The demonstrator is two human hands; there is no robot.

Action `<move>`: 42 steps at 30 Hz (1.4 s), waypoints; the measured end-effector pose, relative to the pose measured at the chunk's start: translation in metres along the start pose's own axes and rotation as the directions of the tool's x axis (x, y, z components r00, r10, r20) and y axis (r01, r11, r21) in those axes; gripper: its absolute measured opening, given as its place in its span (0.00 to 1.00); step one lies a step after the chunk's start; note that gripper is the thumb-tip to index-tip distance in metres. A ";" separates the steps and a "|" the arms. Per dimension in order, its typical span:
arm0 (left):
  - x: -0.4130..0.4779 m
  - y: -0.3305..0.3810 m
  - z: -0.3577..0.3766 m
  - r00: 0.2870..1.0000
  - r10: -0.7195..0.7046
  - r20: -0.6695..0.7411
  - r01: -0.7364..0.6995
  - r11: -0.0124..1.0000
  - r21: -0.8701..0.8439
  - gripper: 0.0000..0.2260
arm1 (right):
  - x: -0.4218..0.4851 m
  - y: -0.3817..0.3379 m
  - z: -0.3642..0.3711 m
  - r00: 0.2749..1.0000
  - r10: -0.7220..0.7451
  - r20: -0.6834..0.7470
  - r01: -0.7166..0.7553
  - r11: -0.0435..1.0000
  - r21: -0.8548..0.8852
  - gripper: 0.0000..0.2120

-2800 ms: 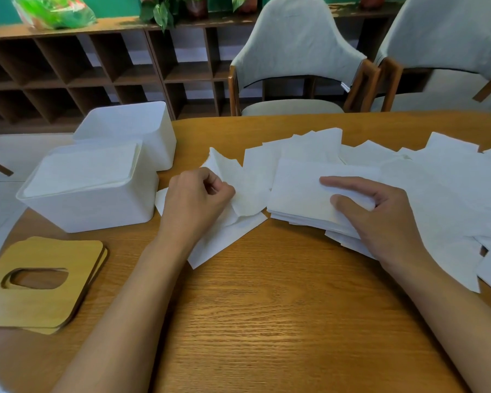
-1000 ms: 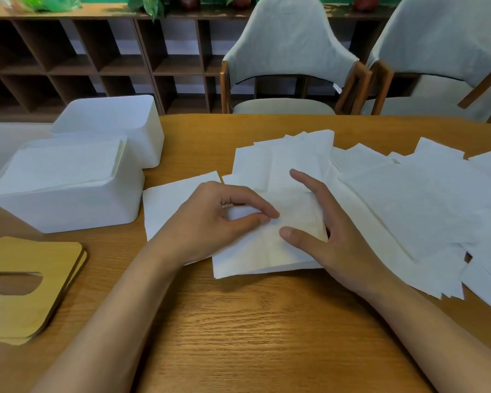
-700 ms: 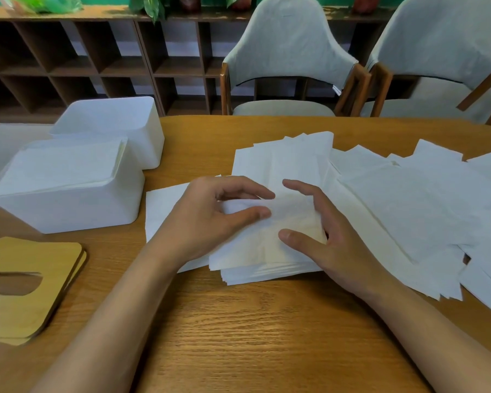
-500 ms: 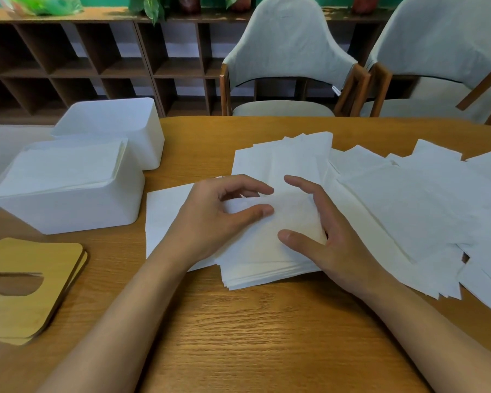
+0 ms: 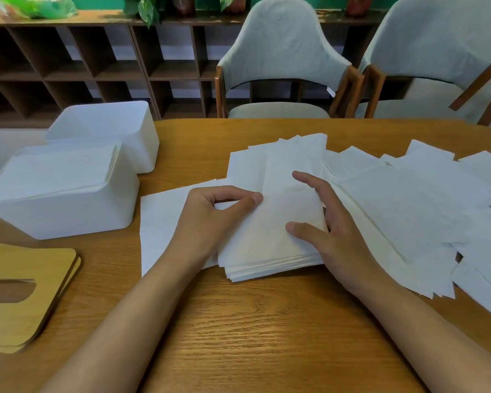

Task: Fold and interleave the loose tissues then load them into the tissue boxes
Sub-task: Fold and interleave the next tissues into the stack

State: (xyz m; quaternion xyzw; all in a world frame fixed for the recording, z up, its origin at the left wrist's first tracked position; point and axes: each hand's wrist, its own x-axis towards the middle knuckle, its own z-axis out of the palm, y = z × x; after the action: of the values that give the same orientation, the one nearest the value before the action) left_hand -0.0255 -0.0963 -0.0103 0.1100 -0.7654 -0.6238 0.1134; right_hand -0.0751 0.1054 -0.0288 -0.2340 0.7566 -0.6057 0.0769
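Note:
A stack of folded white tissues (image 5: 270,245) lies on the wooden table (image 5: 267,336) in front of me. My left hand (image 5: 210,222) pinches the stack's left edge between thumb and curled fingers. My right hand (image 5: 335,236) rests against the stack's right side, thumb flat on top and fingers loosely arched. A single flat tissue (image 5: 162,222) lies under my left wrist. Many loose tissues (image 5: 414,211) spread out to the right. The near white tissue box (image 5: 68,219) is filled to the rim; the far white box (image 5: 142,143) behind it stands open.
Two wooden lids (image 5: 26,296) with oval slots are stacked at the table's left edge. Two grey upholstered chairs (image 5: 281,58) stand behind the table, in front of a dark cubby shelf (image 5: 68,66). Bare wood lies between my forearms.
The folded stack was slid left onto the flat tissue and its near edges came into view. My left hand shifted its pinch along the stack's left edge; my right hand stayed at the right side.

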 end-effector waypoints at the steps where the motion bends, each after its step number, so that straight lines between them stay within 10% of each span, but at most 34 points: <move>1: -0.001 0.000 0.002 1.000 -0.021 -0.023 0.020 1.000 -0.024 0.05 | 0.000 0.001 0.000 1.000 0.007 -0.017 -0.007 1.000 0.006 0.30; 10: -0.012 0.003 0.018 0.987 -0.006 -0.163 -0.003 0.998 -0.056 0.10 | 0.001 0.000 0.001 0.995 -0.034 -0.093 0.029 0.998 -0.054 0.32; 25: -0.004 -0.005 0.006 0.971 0.158 0.179 -0.164 0.986 0.015 0.36 | 0.005 0.003 -0.008 0.990 -0.093 -0.110 0.081 0.990 -0.112 0.46; 42: -0.004 -0.008 0.007 0.953 0.302 0.025 -0.303 0.952 0.036 0.13 | 0.001 0.000 -0.007 0.987 -0.138 -0.086 0.121 0.976 -0.179 0.43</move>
State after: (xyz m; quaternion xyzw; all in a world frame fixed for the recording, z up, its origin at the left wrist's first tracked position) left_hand -0.0231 -0.0904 -0.0196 -0.0121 -0.7865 -0.5849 0.1980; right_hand -0.0785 0.1114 -0.0271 -0.2589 0.7924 -0.5519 -0.0206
